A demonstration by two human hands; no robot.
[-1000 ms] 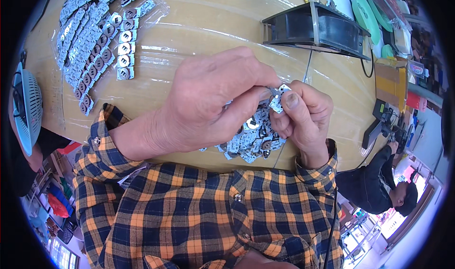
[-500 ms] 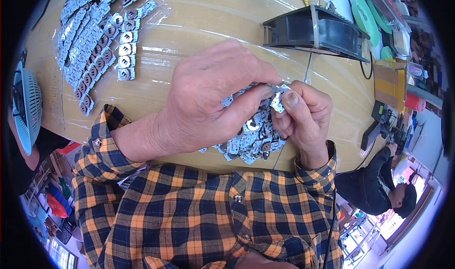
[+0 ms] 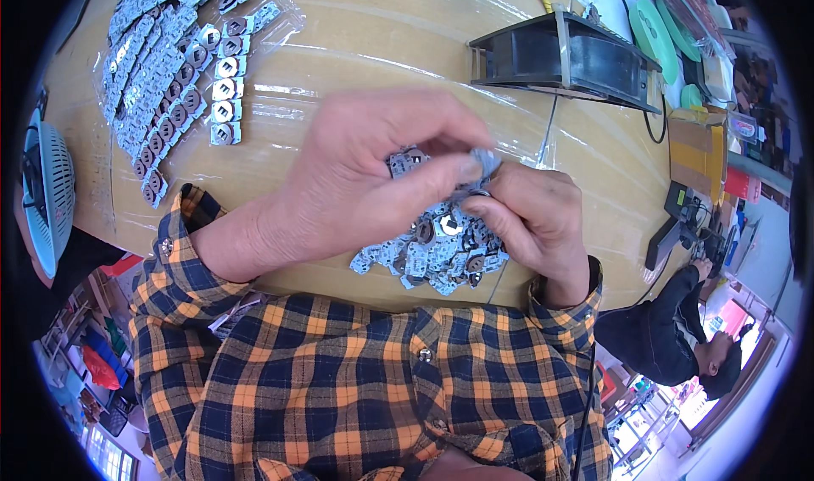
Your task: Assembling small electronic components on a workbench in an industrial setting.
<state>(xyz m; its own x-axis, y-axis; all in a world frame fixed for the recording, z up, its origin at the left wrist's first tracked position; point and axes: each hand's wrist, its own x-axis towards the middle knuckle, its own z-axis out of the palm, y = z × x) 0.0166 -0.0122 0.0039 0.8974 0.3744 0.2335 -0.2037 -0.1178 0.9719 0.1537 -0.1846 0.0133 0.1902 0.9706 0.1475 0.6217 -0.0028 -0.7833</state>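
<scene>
The left hand (image 3: 381,172) is bent and pinches 1 small board (image 3: 484,161) between its thumb and a finger. The board is tiny, so it makes sense to hold it with just the fingertips. That hand is blurry, so I can't see the board well.

The right hand (image 3: 538,214) is curled too. Its thumb and finger press on a thin dark piece (image 3: 476,194), just beside the small board. I can't tell if this piece is part of the same board. The 2 hands meet in front of the chest, maybe because small things are easier to see and turn there.

Under the hands is a messy pile of boards (image 3: 441,265), some with round discs. It sits on the table (image 3: 356,49) close to the body, so the fingers can probably get to it without a big stretch.

Far to the left, many more boards lie in neat rows (image 3: 157,83), with clear plastic (image 3: 287,19) at their edge. Beside them is 1 short line of boards (image 3: 225,88). Lying flat and close together like that, they likely take up less room and don't get mixed with the pile. A black fan (image 3: 568,53) stands past the hands, well apart from the boards.
</scene>
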